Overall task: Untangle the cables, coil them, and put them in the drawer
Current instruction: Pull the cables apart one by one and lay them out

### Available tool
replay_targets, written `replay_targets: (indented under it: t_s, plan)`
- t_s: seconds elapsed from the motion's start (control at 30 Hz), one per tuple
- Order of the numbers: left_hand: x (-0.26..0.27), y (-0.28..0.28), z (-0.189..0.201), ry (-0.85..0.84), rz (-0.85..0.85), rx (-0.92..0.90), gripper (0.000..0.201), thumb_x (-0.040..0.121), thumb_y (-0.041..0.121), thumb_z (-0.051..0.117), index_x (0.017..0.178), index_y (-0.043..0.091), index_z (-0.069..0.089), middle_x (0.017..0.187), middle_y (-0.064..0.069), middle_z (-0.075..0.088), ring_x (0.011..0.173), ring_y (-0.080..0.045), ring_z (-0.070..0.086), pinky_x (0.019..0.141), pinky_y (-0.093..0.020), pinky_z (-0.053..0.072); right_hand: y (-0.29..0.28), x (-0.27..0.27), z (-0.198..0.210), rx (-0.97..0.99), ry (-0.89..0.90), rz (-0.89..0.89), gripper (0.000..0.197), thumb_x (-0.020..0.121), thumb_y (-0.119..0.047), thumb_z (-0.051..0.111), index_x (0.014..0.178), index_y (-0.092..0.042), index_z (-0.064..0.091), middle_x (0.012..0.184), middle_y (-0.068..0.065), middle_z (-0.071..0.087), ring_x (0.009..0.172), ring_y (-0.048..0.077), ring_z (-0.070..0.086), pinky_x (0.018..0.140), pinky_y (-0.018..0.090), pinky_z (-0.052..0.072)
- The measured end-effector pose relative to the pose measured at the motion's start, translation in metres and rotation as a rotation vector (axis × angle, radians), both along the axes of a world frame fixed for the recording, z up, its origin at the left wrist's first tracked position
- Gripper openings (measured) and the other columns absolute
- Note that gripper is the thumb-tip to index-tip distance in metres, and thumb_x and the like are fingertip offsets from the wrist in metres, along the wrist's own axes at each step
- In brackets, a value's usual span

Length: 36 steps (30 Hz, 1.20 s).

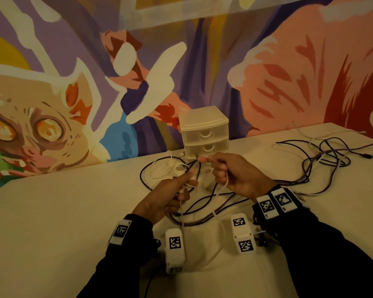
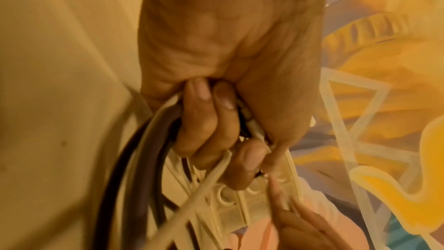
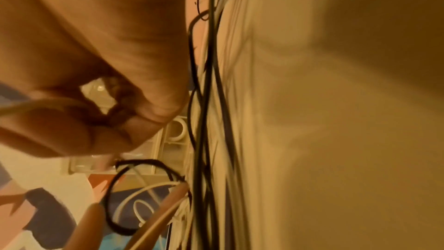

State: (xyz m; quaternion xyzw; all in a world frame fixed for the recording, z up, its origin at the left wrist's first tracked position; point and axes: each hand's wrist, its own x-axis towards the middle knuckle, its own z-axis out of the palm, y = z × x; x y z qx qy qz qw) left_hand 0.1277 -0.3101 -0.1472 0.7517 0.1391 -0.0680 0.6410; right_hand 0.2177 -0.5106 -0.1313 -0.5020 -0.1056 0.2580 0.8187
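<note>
Pinching a white cable (image 1: 221, 191), the fingers (image 1: 219, 168) of the right hand (image 1: 235, 173) curl round it; the left hand (image 1: 166, 196) holds white and dark purple cables (image 1: 205, 203) in its curled fingers (image 2: 204, 121). Both hands hover above the counter (image 1: 63, 211), just in front of a small translucent drawer unit (image 1: 204, 132) whose two visible drawers are closed; their contents cannot be told. More dark and white cables (image 1: 327, 155) lie tangled at the right. Wrist bands (image 1: 276, 202) carry black-and-white square markers, no readable writing.
</note>
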Motion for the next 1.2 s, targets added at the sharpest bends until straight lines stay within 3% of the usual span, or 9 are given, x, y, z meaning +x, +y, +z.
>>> replay_targets:
  t_s: [0.13, 0.33, 0.5, 0.6, 0.7, 0.8, 0.9, 1.03, 1.2]
  plan:
    - [0.004, 0.006, -0.006, -0.001, 0.1, -0.16, 0.075, 0.099, 0.073, 0.051, 0.132, 0.008, 0.065, 0.061, 0.002, 0.043, 0.042, -0.006, 0.021, 0.035, -0.018, 0.018, -0.028, 0.011, 0.023, 0.495, -0.047, -0.062, 0.031, 0.106, -0.019, 0.055, 0.131, -0.007, 0.069, 0.066, -0.007, 0.049, 0.061, 0.004, 0.052, 0.055, 0.016, 0.041]
    - [0.006, 0.008, -0.009, -0.097, 0.138, -0.194, 0.075, 0.097, 0.076, 0.049, 0.127, 0.011, 0.072, 0.062, 0.005, 0.043, 0.043, -0.005, 0.021, 0.036, -0.018, 0.019, -0.041, 0.011, 0.011, 0.465, -0.248, -0.068, 0.033, 0.103, -0.002, 0.045, 0.122, -0.015, 0.068, 0.094, -0.003, 0.06, 0.067, 0.008, 0.047, 0.056, 0.021, 0.037]
    - [0.003, 0.01, -0.003, -0.248, 0.179, -0.265, 0.076, 0.092, 0.086, 0.046, 0.12, 0.025, 0.081, 0.064, 0.004, 0.034, 0.052, -0.01, 0.017, 0.044, -0.025, 0.013, -0.012, -0.01, 0.0, -0.23, -0.391, 0.423, 0.026, 0.099, -0.003, 0.058, 0.113, -0.012, 0.078, 0.088, 0.009, 0.065, 0.056, 0.014, 0.054, 0.053, 0.022, 0.045]
    - [0.001, 0.008, -0.004, -0.276, 0.221, -0.221, 0.055, 0.097, 0.071, 0.058, 0.103, 0.024, 0.084, 0.063, 0.004, 0.03, 0.05, -0.01, 0.018, 0.047, -0.027, 0.012, -0.001, -0.021, -0.005, -0.479, -0.371, 0.673, 0.025, 0.105, -0.002, 0.054, 0.121, -0.003, 0.073, 0.09, 0.012, 0.072, 0.063, 0.017, 0.068, 0.062, 0.025, 0.055]
    - [0.001, 0.008, -0.006, -0.294, 0.22, -0.249, 0.044, 0.1, 0.06, 0.062, 0.076, 0.024, 0.07, 0.061, 0.003, 0.033, 0.046, -0.01, 0.02, 0.045, -0.027, 0.011, 0.002, -0.018, -0.008, -0.503, -0.335, 0.525, 0.025, 0.106, -0.007, 0.055, 0.123, -0.001, 0.073, 0.105, 0.014, 0.079, 0.093, 0.027, 0.078, 0.082, 0.033, 0.059]
    - [-0.002, 0.001, 0.002, -0.216, 0.036, -0.158, 0.043, 0.091, 0.063, 0.066, 0.072, 0.025, 0.066, 0.059, 0.004, 0.035, 0.046, -0.01, 0.018, 0.045, -0.026, 0.009, 0.004, -0.016, -0.006, -0.318, -0.292, 0.24, 0.027, 0.108, -0.022, 0.056, 0.117, -0.006, 0.075, 0.113, 0.017, 0.078, 0.101, 0.028, 0.076, 0.094, 0.042, 0.058]
    - [-0.008, -0.011, 0.007, -0.102, -0.205, 0.015, 0.042, 0.092, 0.064, 0.067, 0.076, 0.025, 0.072, 0.061, 0.002, 0.034, 0.051, -0.014, 0.015, 0.046, -0.027, 0.01, 0.009, -0.021, -0.004, -0.308, -0.327, 0.19, 0.045, 0.106, -0.045, 0.058, 0.109, -0.004, 0.075, 0.091, 0.017, 0.075, 0.081, 0.023, 0.074, 0.081, 0.036, 0.061]
    - [-0.01, -0.012, 0.009, -0.055, -0.297, 0.059, 0.042, 0.097, 0.061, 0.066, 0.08, 0.024, 0.077, 0.063, 0.0, 0.03, 0.057, -0.019, 0.011, 0.048, -0.028, 0.01, 0.011, -0.023, -0.008, -0.353, -0.401, 0.195, 0.033, 0.102, -0.037, 0.069, 0.097, -0.006, 0.077, 0.073, 0.016, 0.069, 0.066, 0.02, 0.069, 0.071, 0.03, 0.055]
    - [-0.013, -0.01, 0.008, -0.06, -0.34, 0.089, 0.044, 0.09, 0.062, 0.072, 0.089, 0.02, 0.083, 0.06, 0.002, 0.032, 0.055, -0.014, 0.019, 0.052, -0.029, 0.012, 0.008, -0.022, -0.01, -0.393, -0.348, 0.283, 0.029, 0.1, -0.027, 0.071, 0.111, -0.002, 0.079, 0.076, 0.019, 0.069, 0.063, 0.019, 0.066, 0.065, 0.025, 0.052]
